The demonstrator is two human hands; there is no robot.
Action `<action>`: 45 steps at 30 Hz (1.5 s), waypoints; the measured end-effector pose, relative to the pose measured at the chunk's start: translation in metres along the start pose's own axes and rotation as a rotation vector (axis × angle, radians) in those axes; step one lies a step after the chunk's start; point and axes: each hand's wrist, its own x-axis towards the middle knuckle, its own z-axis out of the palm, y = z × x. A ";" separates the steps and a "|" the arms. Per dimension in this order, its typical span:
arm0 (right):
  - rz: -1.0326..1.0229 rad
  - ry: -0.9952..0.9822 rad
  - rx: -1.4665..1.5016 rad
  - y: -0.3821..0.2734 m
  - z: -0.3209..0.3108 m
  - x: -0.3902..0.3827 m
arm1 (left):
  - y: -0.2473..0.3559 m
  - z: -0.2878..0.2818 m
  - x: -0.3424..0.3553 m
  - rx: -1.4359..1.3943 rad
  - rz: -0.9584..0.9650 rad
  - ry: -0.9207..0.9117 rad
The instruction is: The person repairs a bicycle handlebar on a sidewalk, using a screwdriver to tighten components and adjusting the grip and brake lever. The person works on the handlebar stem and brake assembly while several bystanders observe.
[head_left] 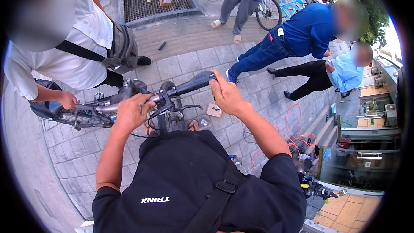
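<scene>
Both hands [133, 110] on up-right-pointing handlebar [189, 85]

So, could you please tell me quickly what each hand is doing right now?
Left hand: closed around the bicycle handlebar near its middle.
Right hand: closed on the black handlebar grip at its end.

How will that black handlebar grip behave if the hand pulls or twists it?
The handlebar grip looks like textured rubber, so probably grippy, not slippery, and slightly soft. The right hand pinches only its end, so it may twist or slide on the bar. The left hand holds the bar by the levers, likely bracing it.
</scene>
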 end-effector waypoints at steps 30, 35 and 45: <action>0.352 -0.553 0.795 -0.007 -0.004 0.082 | -0.036 -0.048 -0.044 -1.291 -0.377 0.239; 0.365 -0.550 0.791 -0.002 -0.006 0.078 | -0.037 -0.054 -0.008 -0.896 -0.406 0.041; 0.764 -0.787 0.824 -0.022 -0.018 0.086 | -0.085 0.007 0.012 0.000 -0.342 0.264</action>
